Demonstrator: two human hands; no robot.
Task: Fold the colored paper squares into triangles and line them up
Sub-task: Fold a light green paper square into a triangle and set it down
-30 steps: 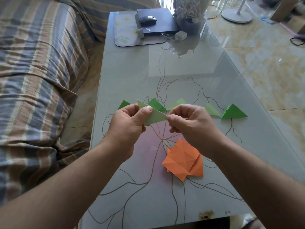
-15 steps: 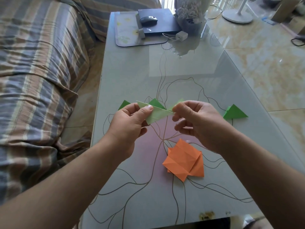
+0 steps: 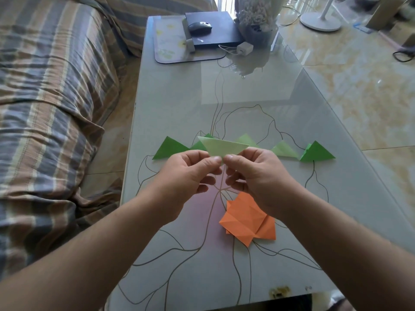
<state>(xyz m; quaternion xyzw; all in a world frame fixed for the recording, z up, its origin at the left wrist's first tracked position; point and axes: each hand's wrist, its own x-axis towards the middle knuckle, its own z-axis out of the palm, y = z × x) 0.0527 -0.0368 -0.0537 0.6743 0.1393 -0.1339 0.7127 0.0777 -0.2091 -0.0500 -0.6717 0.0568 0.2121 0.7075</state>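
Both hands' grip pinches a pale triangle above the glass table beside a striped sofa.

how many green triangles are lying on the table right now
5 on the table, in a row: dark green far left, dark green partly behind the held paper, light green, light green, dark green far right. The hands could hide more.
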